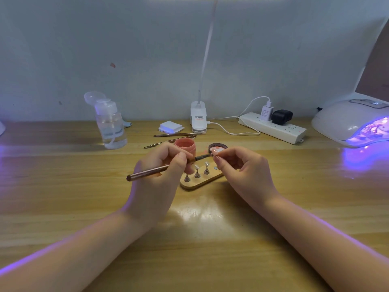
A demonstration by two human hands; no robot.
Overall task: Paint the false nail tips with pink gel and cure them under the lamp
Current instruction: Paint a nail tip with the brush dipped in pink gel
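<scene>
My left hand grips a thin metallic brush, its tip reaching right to a false nail tip. My right hand pinches that pink-coated tip between thumb and forefinger, above the table. Below the hands lies a wooden holder board with three small metal stands; two of them carry clear nail tips. An open pink gel jar stands just behind my left hand. Its lid lies to the right, smeared with pink. The curing lamp glows purple at the far right.
A clear pump bottle stands at back left. Two thin metal tools, a white pad stack, a desk lamp base with cable and a power strip line the back of the wooden table.
</scene>
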